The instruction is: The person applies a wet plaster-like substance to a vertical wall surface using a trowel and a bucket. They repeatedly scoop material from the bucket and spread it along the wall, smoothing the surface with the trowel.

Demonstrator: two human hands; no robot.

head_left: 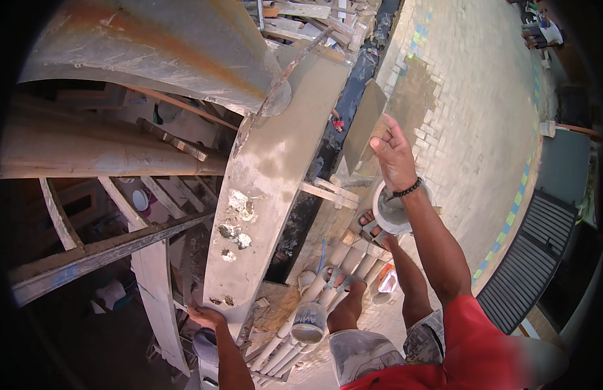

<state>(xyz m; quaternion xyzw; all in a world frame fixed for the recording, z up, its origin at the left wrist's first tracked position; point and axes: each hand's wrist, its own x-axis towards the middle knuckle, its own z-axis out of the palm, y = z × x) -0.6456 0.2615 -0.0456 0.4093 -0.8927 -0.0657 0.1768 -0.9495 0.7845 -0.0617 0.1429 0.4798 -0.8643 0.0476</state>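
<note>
My right hand, with a dark bead bracelet on its wrist, is raised over the paving with its fingers curled closed. A flat grey-brown board meets its fingers, and the grip looks closed on the board's edge. My left hand lies with its fingers stretched against the near end of a smooth grey concrete ledge. The ledge carries wet-looking patches and several rough, pitted white spots. Beneath my right forearm stands a white bucket with grey material inside.
A dark trench runs beside the ledge, crossed by short wooden pieces. My sandalled feet stand near several pipes and a small bucket. Left of the ledge is a deep drop with wooden framing. A rusty-streaked column rises beyond.
</note>
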